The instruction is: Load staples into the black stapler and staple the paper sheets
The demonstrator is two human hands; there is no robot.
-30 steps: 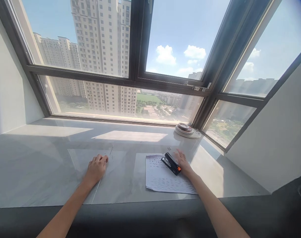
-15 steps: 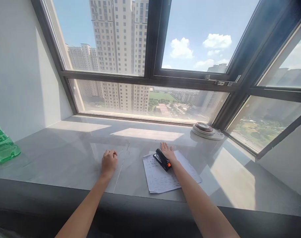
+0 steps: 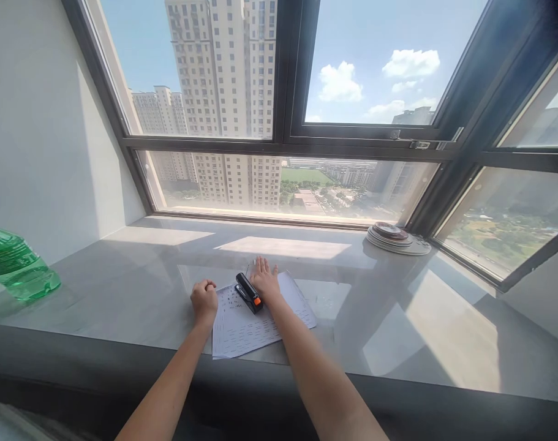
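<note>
Printed paper sheets (image 3: 255, 329) lie on the pale sill, tilted at an angle, with their left edge beside my left hand. A black stapler (image 3: 248, 294) with an orange end rests on top of them. My right hand (image 3: 265, 282) lies flat across the upper part of the paper, fingers spread, just right of the stapler. Its fingertips reach past the far edge of the sheets. My left hand (image 3: 204, 300) is curled into a loose fist resting on the sill. Nothing shows between its fingers.
A green-tinted plastic bottle (image 3: 19, 266) lies at the far left by the wall. Stacked plates (image 3: 391, 239) sit at the back right, near the window corner. The sill's front edge (image 3: 122, 344) runs beneath my forearms. A dark window frame (image 3: 279, 147) stands behind.
My right hand has moved left across the sill, and the paper and stapler have shifted left with it, up to my left hand. The left fist stays about where it was.
</note>
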